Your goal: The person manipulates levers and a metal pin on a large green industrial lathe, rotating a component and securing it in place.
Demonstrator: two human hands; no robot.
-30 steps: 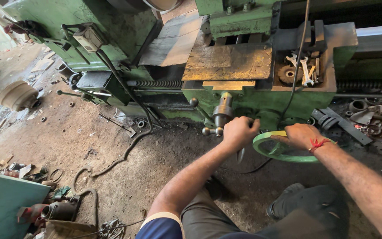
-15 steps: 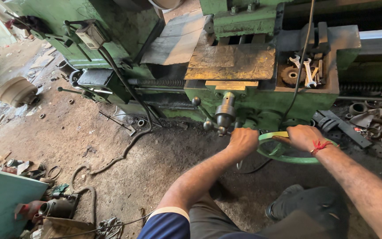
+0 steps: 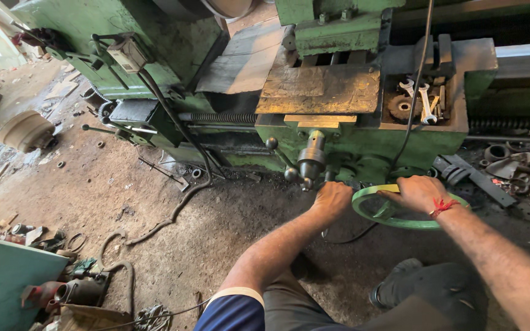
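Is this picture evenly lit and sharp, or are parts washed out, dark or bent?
Head view: bright daylight washes out the top left corner; the recess at the top right is dark; the flat metal plate shines yellowish with glare; the straight machine bed bows toward the edges, as through a wide lens; the left hand, right hand and green handwheel look sharp.

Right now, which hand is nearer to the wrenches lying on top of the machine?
Right. The right hand rests on the green handwheel, almost straight below the wrenches. The left hand sits further left, closed on a handle beside the wheel.
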